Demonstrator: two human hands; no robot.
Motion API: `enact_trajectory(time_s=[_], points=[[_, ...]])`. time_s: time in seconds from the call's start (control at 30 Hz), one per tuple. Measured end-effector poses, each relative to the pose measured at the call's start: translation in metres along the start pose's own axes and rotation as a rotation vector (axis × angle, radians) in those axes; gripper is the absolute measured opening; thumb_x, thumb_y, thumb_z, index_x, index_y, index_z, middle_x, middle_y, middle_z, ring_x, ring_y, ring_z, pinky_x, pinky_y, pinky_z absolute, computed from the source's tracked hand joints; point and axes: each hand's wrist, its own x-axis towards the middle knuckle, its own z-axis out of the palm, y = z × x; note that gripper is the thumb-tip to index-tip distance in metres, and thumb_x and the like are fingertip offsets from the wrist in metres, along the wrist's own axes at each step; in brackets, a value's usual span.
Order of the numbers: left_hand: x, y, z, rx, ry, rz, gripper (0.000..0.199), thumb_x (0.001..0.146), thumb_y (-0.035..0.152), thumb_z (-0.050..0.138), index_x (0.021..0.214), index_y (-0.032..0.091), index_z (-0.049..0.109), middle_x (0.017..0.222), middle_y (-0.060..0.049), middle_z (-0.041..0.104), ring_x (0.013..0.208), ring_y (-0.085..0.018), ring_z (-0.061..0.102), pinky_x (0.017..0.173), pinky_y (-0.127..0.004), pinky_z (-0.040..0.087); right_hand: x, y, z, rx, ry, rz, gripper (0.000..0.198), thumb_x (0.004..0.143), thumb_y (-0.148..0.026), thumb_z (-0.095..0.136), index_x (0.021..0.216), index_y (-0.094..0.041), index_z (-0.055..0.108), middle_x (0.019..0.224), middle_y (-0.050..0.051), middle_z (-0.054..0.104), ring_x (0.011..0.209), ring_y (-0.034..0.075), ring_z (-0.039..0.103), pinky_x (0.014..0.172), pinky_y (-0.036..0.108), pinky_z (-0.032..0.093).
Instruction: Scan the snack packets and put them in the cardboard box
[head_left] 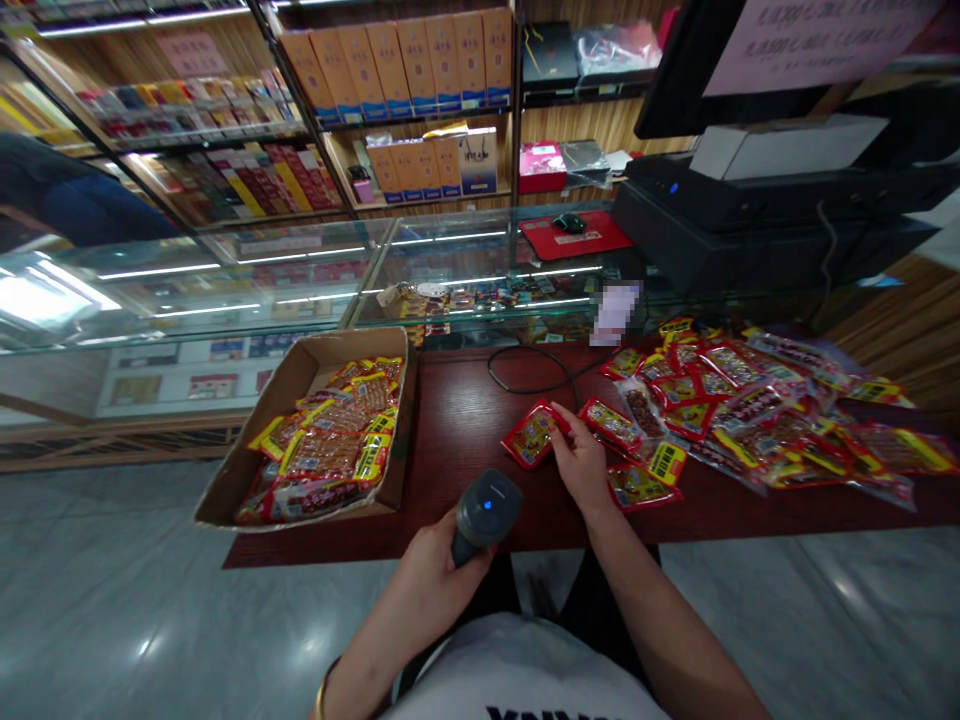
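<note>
My left hand (435, 575) is wrapped around the handle of a dark barcode scanner (487, 505), which shows a small blue light on top. With my right hand (581, 455) I grip the right edge of a red and yellow snack packet (531, 432) over the dark red table. Close to that hand lie another red snack packet (611, 425) and one with a yellow label (643, 485). A large pile of similar packets (739, 405) spreads across the right side of the table. On the left, an open cardboard box (409, 400) holds several packets.
Behind the table (450, 420) runs a glass display counter (315, 260), with a red mouse pad (536, 240) and a monitor (675, 80) on it. A black cable (525, 388) loops on the table. A person (82, 200) stands at the far left.
</note>
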Motion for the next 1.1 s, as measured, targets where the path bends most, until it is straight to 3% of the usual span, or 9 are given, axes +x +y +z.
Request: enact_trajectory(time_s=[0.2, 0.43, 0.63, 0.73, 0.8, 0.87, 1.0, 1.1], points=[[0.002, 0.004, 0.002, -0.042, -0.008, -0.018, 0.015, 0.087, 0.023, 0.059, 0.096, 0.018, 0.07, 0.064, 0.002, 0.066, 0.062, -0.018, 0.063, 0.065, -0.026, 0.048, -0.001, 0.002, 0.003, 0.084, 0.011, -0.018, 0.046, 0.095, -0.038, 0.058, 0.137, -0.022, 0.069, 0.128, 0.012, 0.077, 0.103, 0.024, 0.076, 0.09, 0.036, 0.062], [0.004, 0.001, 0.006, -0.121, -0.02, -0.038, 0.016, 0.085, 0.023, 0.062, 0.097, 0.017, 0.071, 0.06, 0.004, 0.063, 0.057, -0.016, 0.058, 0.061, -0.025, 0.047, -0.002, -0.002, 0.001, -0.012, 0.009, -0.022, 0.047, 0.096, -0.041, 0.059, 0.137, -0.021, 0.068, 0.13, 0.011, 0.076, 0.106, 0.025, 0.074, 0.098, 0.04, 0.058], [0.002, -0.016, 0.006, -0.198, 0.036, -0.111, 0.02, 0.089, 0.032, 0.064, 0.099, 0.016, 0.069, 0.057, 0.005, 0.06, 0.049, -0.014, 0.054, 0.054, -0.024, 0.044, 0.006, 0.001, -0.001, 0.041, -0.007, 0.062, 0.045, 0.091, -0.041, 0.062, 0.13, -0.02, 0.072, 0.125, 0.011, 0.077, 0.106, 0.027, 0.074, 0.1, 0.045, 0.057], [0.0, -0.03, 0.003, -0.192, 0.053, -0.15, 0.02, 0.089, 0.035, 0.063, 0.098, 0.017, 0.065, 0.057, 0.007, 0.057, 0.046, -0.013, 0.053, 0.05, -0.024, 0.04, 0.021, -0.016, -0.001, 0.1, -0.069, 0.099, 0.043, 0.088, -0.04, 0.065, 0.127, -0.022, 0.072, 0.118, 0.009, 0.079, 0.102, 0.027, 0.075, 0.095, 0.045, 0.06], [0.0, -0.039, 0.001, -0.178, 0.065, -0.173, 0.019, 0.087, 0.035, 0.063, 0.095, 0.018, 0.063, 0.057, 0.007, 0.057, 0.045, -0.014, 0.054, 0.049, -0.024, 0.039, 0.032, -0.041, 0.013, 0.166, -0.1, 0.077, 0.043, 0.089, -0.039, 0.065, 0.128, -0.023, 0.072, 0.12, 0.009, 0.078, 0.103, 0.026, 0.075, 0.094, 0.043, 0.061], [-0.002, -0.045, 0.0, -0.178, 0.075, -0.188, 0.017, 0.086, 0.035, 0.064, 0.091, 0.019, 0.061, 0.058, 0.007, 0.058, 0.045, -0.014, 0.054, 0.048, -0.024, 0.038, 0.041, -0.073, 0.042, 0.302, -0.164, 0.05, 0.043, 0.089, -0.039, 0.068, 0.129, -0.023, 0.07, 0.123, 0.009, 0.077, 0.104, 0.025, 0.074, 0.095, 0.041, 0.061], [-0.005, -0.047, 0.003, -0.175, 0.061, -0.182, 0.016, 0.086, 0.035, 0.063, 0.089, 0.02, 0.058, 0.059, 0.007, 0.058, 0.045, -0.013, 0.053, 0.048, -0.024, 0.038, 0.045, -0.129, 0.122, 0.62, -0.487, 0.087, 0.063, 0.088, -0.046, 0.073, 0.145, -0.031, 0.055, 0.129, 0.006, 0.074, 0.102, 0.023, 0.076, 0.088, 0.042, 0.064], [-0.007, -0.044, 0.007, -0.165, 0.057, -0.183, 0.015, 0.086, 0.034, 0.063, 0.089, 0.02, 0.059, 0.057, 0.007, 0.056, 0.045, -0.013, 0.052, 0.048, -0.023, 0.038, 0.036, -0.141, 0.146, 0.482, -0.573, -0.016, 0.072, 0.084, -0.043, 0.08, 0.149, -0.032, 0.051, 0.144, 0.008, 0.066, 0.114, 0.025, 0.073, 0.091, 0.041, 0.063]])
